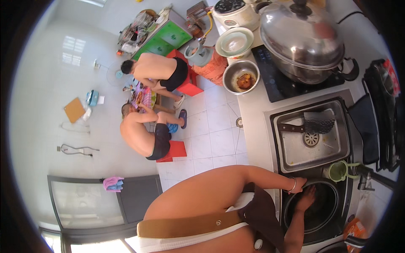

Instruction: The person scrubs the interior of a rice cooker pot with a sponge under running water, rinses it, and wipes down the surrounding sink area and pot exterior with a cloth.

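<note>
A dark round pot (324, 214) with a pale rim line sits in the sink basin nearest me. My left hand (298, 185), with a bracelet at the wrist, is closed on the pot's edge. Inside the pot, my right hand (305, 200) lies against the dark inner surface with its fingers stretched out; nothing shows in it. A green plastic ladle-like cup (338, 171) is beside the pot, close to the faucet (366, 177). In the adjoining steel basin (283, 157) lies a cleaver (318, 125) with a dark handle, near the drain.
A large lidded steel pot (301, 40) stands on a black cooktop (276, 90). Beside it are a steel bowl (230, 80) with food remains, stacked bowls (234, 42) and a white rice cooker (236, 14). Two people (141, 130) sit on red stools at a low table.
</note>
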Motion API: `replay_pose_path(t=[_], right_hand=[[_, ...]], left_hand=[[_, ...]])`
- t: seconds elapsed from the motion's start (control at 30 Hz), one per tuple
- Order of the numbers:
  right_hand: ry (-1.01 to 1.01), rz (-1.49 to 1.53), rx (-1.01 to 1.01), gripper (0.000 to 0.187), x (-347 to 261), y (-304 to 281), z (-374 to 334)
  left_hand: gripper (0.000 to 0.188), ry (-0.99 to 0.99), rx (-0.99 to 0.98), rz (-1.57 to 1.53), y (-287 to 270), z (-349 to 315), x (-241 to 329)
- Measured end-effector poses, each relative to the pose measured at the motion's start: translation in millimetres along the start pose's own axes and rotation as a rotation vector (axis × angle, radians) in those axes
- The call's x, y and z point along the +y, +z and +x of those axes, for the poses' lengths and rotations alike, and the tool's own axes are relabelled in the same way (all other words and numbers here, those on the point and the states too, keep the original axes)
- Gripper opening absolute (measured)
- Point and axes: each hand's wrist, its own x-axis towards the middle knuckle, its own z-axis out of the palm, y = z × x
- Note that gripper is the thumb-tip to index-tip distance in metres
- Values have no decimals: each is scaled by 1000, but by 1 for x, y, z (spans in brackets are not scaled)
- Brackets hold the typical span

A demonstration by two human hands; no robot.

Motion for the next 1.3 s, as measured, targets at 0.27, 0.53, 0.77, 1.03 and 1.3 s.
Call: replay_pose_path(t=[0.27, 0.53, 0.77, 1.03, 1.3], right_hand=[[1058, 1604, 257, 41, 28, -89, 68], [428, 1730, -21, 58, -97, -120, -23], [143, 1049, 222, 67, -119, -123, -30], [251, 1034, 492, 62, -99, -63, 17], [1136, 1030, 937, 75, -14, -153, 79]], left_hand=[[42, 209, 72, 145, 28, 46, -32], [59, 203, -134, 334, 20, 48, -17], [54, 535, -62, 787, 75, 132, -88], [56, 605, 15, -231, 53, 75, -78], [48, 264, -1, 412, 14, 26, -27]])
